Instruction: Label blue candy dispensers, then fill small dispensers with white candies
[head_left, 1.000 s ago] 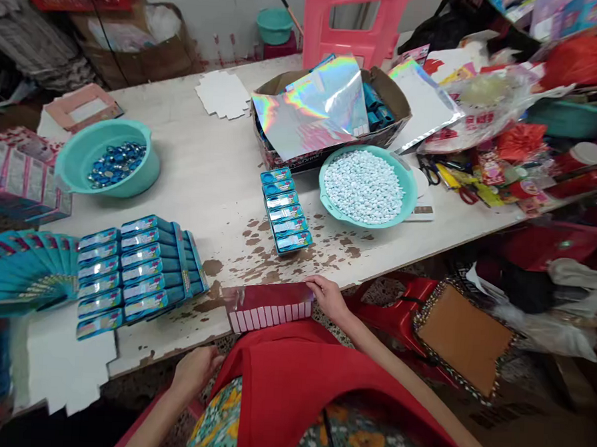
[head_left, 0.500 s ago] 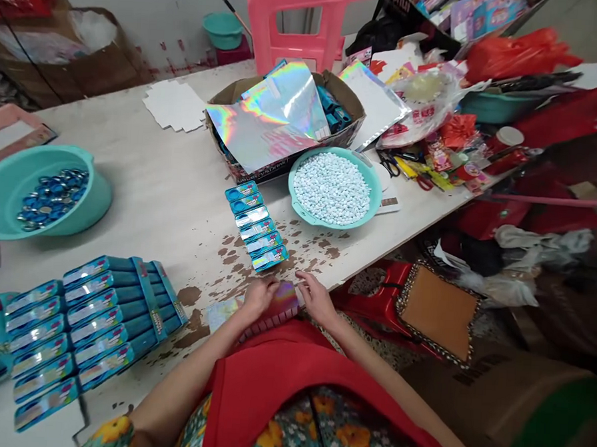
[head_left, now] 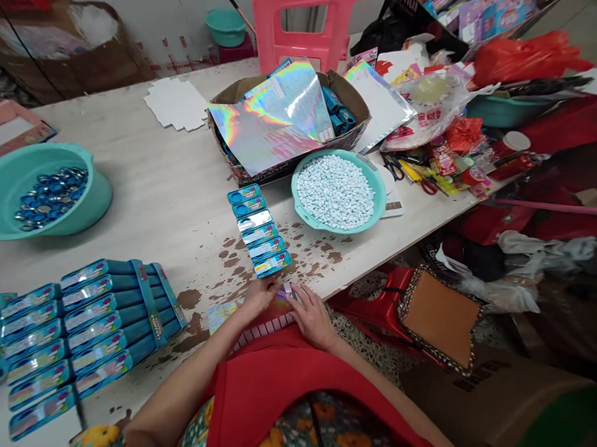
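Soft light glares (rainbow streaks) off the holographic sheet (head_left: 278, 119).

The left forearm (head_left: 190, 372) slants up from the lower left and the right forearm (head_left: 372, 391) from the lower right, both bare, elbows spread wide and converging in front of the body. The left hand (head_left: 258, 298) is turned palm down, its fingers curled and partly hidden; just beside it, the right hand (head_left: 314, 319) reaches leftward, back upward, wrist slightly bent, fingers extended close together, fingertips near the left's.
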Available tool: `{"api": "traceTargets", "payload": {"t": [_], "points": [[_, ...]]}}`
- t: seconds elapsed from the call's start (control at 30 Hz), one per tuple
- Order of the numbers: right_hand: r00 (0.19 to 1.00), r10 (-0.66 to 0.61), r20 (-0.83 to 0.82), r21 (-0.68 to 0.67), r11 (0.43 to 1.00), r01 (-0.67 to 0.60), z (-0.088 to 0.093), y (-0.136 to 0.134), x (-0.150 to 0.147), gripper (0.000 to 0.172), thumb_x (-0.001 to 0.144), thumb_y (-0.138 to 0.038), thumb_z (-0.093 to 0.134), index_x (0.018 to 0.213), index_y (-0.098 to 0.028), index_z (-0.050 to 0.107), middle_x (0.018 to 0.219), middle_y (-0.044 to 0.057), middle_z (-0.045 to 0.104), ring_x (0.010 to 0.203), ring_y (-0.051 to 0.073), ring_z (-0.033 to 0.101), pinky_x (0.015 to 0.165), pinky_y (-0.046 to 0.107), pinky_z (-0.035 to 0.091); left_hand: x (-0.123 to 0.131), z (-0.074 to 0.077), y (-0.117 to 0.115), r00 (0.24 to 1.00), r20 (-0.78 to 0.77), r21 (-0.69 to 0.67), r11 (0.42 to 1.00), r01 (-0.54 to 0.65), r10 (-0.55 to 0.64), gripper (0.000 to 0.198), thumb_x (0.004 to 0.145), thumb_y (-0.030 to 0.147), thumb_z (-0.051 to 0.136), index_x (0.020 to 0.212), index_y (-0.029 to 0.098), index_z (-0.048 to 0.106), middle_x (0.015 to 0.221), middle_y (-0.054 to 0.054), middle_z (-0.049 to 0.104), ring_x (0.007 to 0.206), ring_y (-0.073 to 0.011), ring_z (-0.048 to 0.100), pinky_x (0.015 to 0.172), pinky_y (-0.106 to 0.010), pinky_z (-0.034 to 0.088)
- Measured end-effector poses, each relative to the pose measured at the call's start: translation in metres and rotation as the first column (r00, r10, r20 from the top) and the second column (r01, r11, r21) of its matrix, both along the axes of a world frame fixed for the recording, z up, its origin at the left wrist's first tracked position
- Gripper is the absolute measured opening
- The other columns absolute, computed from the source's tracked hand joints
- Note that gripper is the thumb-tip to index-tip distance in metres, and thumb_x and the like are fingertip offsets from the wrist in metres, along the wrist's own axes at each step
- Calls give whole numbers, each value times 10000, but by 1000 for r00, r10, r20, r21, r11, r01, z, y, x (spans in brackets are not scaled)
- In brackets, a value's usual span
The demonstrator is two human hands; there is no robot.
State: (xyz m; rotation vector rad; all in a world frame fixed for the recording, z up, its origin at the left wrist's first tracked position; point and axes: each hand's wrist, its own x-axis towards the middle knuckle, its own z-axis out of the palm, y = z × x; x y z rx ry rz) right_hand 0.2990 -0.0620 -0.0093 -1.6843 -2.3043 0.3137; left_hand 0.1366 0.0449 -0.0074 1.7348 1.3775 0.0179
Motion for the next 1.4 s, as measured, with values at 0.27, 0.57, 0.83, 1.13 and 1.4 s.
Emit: {"api": "traceTargets", "payload": {"t": [0.27, 0.57, 0.83, 1.13, 1.4], "points": [[862, -213, -459, -152, 975, 160, 98, 20, 10, 118, 883, -240, 506, 819, -192, 593, 775, 39, 633, 759, 168, 568, 714, 298, 444, -5, 5, 0, 995, -93, 50, 998, -27, 31, 278, 831, 253, 468, 1038, 200, 647, 1016, -84, 670, 932, -222, 585, 765, -291, 405], [582, -348, -735, -337, 932, 133, 179, 81, -8, 114, 813, -313, 598, 775, -205, 606, 755, 5, 637, 729, 152, 584, 691, 263, 462, -55, 152, -6, 807, 507, 29, 930, -368, 303, 433, 745, 392, 615, 1135, 213, 561, 1125, -73, 607, 998, -206, 562, 811, -290, 460], [508, -378, -774, -327, 926, 189, 152, 161, -54, 148, 763, -331, 614, 718, -190, 600, 698, -8, 603, 660, 140, 556, 645, 265, 455, -47, 139, 67, 627, 615, -305, 877, -370, 478, 257, 755, 410, 578, 789, 155, 566, 578, 32, 514, 505, -83, 475, 483, -202, 392], [624, -419, -660, -175, 893, 416, 108, 240, -67, 107, 695, -302, 661, 651, -204, 669, 939, 70, 578, 961, 243, 523, 903, 401, 391, -62, 115, 137, 609, 642, -168, 861, -481, 466, 219, 718, 281, 566, 894, 181, 483, 605, 62, 491, 523, -75, 452, 516, -195, 374], [565, -501, -655, -260, 852, 455, 88, 261, -68, 121, 621, -308, 674, 613, -196, 629, 860, 46, 537, 829, 202, 521, 806, 354, 441, -58, 91, 150, 684, 609, -54, 881, -471, 403, 122, 764, 232, 469, 873, 195, 429, 669, 48, 484, 572, -77, 455, 542, -184, 368]]}}
